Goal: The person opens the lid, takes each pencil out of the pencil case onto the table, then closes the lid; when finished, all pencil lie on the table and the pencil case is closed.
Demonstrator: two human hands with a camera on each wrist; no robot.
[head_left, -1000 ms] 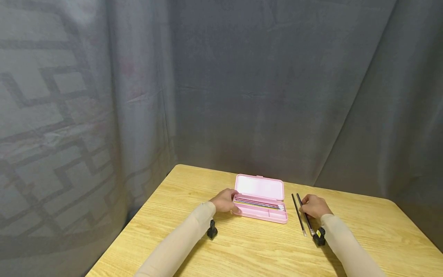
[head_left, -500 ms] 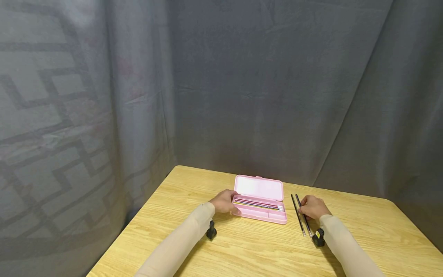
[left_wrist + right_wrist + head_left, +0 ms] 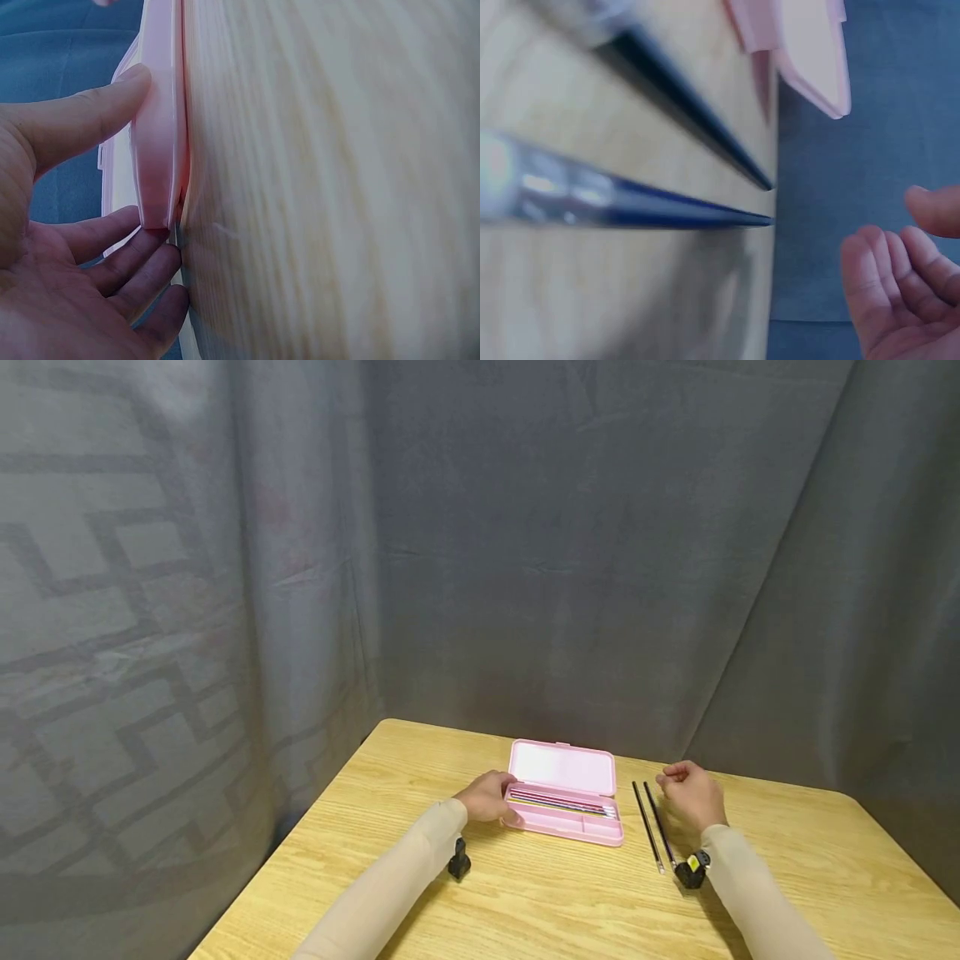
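A pink pencil case point(image 3: 570, 827) lies open on the wooden table point(image 3: 525, 902), its lid point(image 3: 562, 767) tilted back and several pens point(image 3: 562, 802) inside. My left hand point(image 3: 487, 797) grips the case's left end. In the left wrist view the thumb point(image 3: 90, 112) presses the case's end point(image 3: 159, 150) from one side and the fingers point(image 3: 142, 262) from the other. Two dark pens point(image 3: 651, 825) lie side by side right of the case. My right hand point(image 3: 688, 792) hovers just right of their far ends, fingers point(image 3: 881, 289) loosely curled, holding nothing. Both pens point(image 3: 667, 86) lie on the wood.
A grey curtain point(image 3: 525, 568) hangs close behind and to the left of the table. Small black wrist cameras point(image 3: 459, 862) sit on both forearms. Bare wood stretches along the table's front and right side.
My right hand has lifted off the two dark pens and drawn back and to the right; the pens stay on the table. The left hand and the case have not moved.
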